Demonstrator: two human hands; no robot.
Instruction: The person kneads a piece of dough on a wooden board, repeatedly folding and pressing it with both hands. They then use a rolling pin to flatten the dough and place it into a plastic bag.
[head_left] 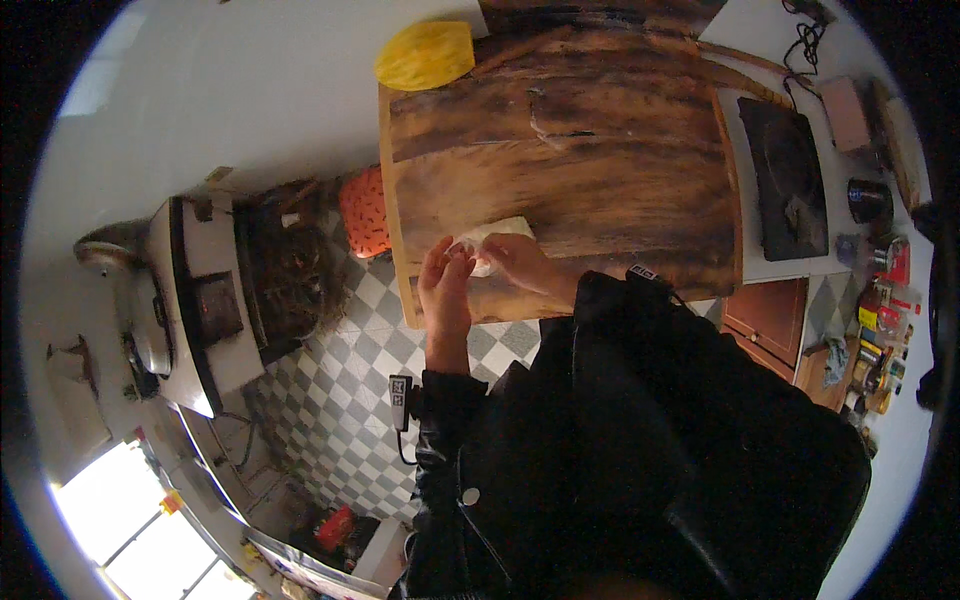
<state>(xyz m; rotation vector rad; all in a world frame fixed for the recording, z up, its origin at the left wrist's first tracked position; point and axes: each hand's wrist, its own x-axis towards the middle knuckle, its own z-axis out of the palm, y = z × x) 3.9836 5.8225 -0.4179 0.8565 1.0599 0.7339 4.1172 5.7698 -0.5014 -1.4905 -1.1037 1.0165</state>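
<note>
Over the near left part of a dark-streaked wooden tabletop [560,180], my two hands are close together. A pale, thin, crumpled piece [480,266], perhaps plastic film or tissue, is between them; its exact kind is too small to tell. My left hand [446,285] pinches its left side with bent fingers. From the right, my right hand [516,262] grips the same piece, fingers closed. Just behind the right hand, a white, soft-looking thing [512,226] shows on the wood, partly covered by that hand; I cannot tell whether it is joined to the crumpled piece.
A yellow rounded piece [425,55] sits at the table's far left corner. Beside the left edge is an orange patterned seat [365,212]. To the right, a black flat cooktop [785,180] lies on a white counter. Several jars and bottles [880,360] crowd the right wall.
</note>
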